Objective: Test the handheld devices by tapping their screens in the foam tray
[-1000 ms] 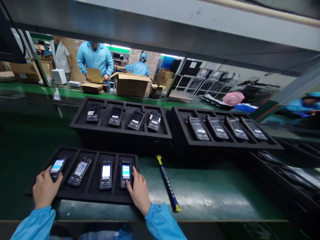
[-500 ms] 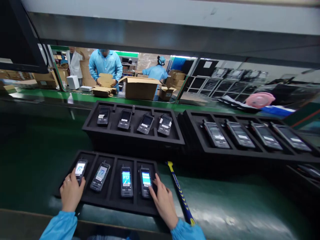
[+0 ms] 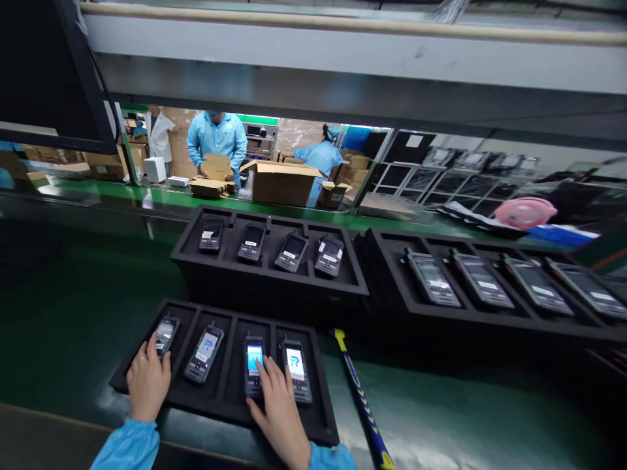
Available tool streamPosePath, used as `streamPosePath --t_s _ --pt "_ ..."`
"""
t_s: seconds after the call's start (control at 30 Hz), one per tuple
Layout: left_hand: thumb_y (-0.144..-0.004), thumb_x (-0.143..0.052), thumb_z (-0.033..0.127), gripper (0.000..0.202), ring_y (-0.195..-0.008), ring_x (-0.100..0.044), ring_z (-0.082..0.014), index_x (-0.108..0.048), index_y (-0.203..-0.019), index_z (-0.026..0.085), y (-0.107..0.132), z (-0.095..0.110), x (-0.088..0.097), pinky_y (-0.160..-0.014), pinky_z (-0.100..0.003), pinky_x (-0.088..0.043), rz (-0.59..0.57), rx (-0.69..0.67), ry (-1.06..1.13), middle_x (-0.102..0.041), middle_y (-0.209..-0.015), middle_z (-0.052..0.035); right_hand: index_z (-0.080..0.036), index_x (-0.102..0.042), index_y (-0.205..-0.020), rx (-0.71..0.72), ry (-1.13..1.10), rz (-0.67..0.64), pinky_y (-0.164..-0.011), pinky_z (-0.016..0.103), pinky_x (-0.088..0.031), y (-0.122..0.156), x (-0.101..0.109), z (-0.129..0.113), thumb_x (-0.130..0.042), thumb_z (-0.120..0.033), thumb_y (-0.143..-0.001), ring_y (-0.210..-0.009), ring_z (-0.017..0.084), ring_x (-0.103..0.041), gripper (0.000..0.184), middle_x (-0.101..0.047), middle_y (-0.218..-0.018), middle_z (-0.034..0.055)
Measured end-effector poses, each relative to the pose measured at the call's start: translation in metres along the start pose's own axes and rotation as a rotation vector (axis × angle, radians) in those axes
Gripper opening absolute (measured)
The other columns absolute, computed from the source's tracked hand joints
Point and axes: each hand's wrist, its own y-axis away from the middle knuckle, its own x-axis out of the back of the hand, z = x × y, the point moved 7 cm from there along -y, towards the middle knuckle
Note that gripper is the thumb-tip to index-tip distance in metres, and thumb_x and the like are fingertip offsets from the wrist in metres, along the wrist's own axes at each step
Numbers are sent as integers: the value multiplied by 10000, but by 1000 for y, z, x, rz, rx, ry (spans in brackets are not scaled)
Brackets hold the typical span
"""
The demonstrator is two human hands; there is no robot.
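A black foam tray (image 3: 323, 418) lies near the table's front edge with several handheld devices in its slots, their screens lit. My left hand (image 3: 147, 382) rests on the leftmost device (image 3: 166, 333), fingers curled over its lower half. My right hand (image 3: 277, 408) lies on the third device (image 3: 253, 362), fingers stretched out, one fingertip on its screen. The second device (image 3: 206, 349) and the fourth device (image 3: 295, 365) lie untouched on either side.
Two more black trays (image 3: 196, 258) (image 3: 392, 287) with devices stand behind. A blue and yellow handled tool (image 3: 360, 395) lies right of the near tray. Beyond a green ledge, people in blue coats handle cardboard boxes (image 3: 281, 183). A pink item (image 3: 524, 210) sits far right.
My right hand has moved left from the fourth device onto the third. The left hand stays on the leftmost device. The view has shifted, so the tray sits further right.
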Motion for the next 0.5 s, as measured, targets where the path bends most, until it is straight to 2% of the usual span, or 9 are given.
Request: streamPosePath --t_s 0.17,0.23,0.3,0.37,0.4,0.47,0.5 --pt "-942 -297 385 523 -1066 -577 -335 -403 -1350 75 -1 -2 -2 -834 -430 -498 -6 20 62 -548 -1239 -190 -95 -332 -1471 -127 -26 -146 -1179 523 -160 -7 6 -1 -588 -263 -821 -1424 272 -162 719 -246 -1524 126" --pt "-931 -313 416 553 -1128 -543 -365 -399 -1350 66 0 -3 -1 -872 -467 -501 41 -2 114 -497 -1304 -215 -108 -326 -1475 -147 -43 -161 -1182 505 -155 -7 6 1 -589 -284 -815 -1428 264 -137 733 -222 -1530 105" --pt "-913 -341 469 608 -1252 -449 -392 -346 -1393 97 3 0 0 -946 -516 -480 138 -88 199 -412 -1397 -218 -119 -322 -1478 -150 -33 -150 -1172 516 -175 -7 -1 7 -599 -297 -793 -1423 281 -129 760 -195 -1530 95" --pt "-885 -399 497 667 -1357 -347 -360 -229 -1466 214 10 11 -6 -1026 -539 -442 210 -249 303 -381 -1455 -161 -106 -340 -1470 -122 19 -120 -1142 557 -224 -9 -18 19 -636 -321 -757 -1400 333 -171 802 -208 -1508 127" --pt "-867 -440 492 702 -1371 -347 -326 -167 -1485 301 14 19 -13 -1041 -530 -443 204 -349 347 -409 -1457 -110 -102 -377 -1455 -86 59 -88 -1114 579 -273 -12 -29 26 -670 -347 -737 -1372 367 -228 813 -251 -1481 161" --pt "-821 -511 478 744 -1331 -429 -283 -142 -1466 445 22 38 -37 -1005 -508 -489 98 -528 374 -488 -1419 -7 -150 -415 -1443 37 151 35 -1018 624 -398 -18 -49 38 -749 -411 -688 -1294 428 -347 866 -353 -1417 204" --pt "-800 -522 467 740 -1293 -476 -286 -168 -1450 472 25 45 -47 -980 -515 -502 61 -562 375 -535 -1374 15 -171 -379 -1464 117 188 114 -944 643 -462 -20 -58 42 -779 -489 -655 -1235 459 -412 957 -408 -1377 220"
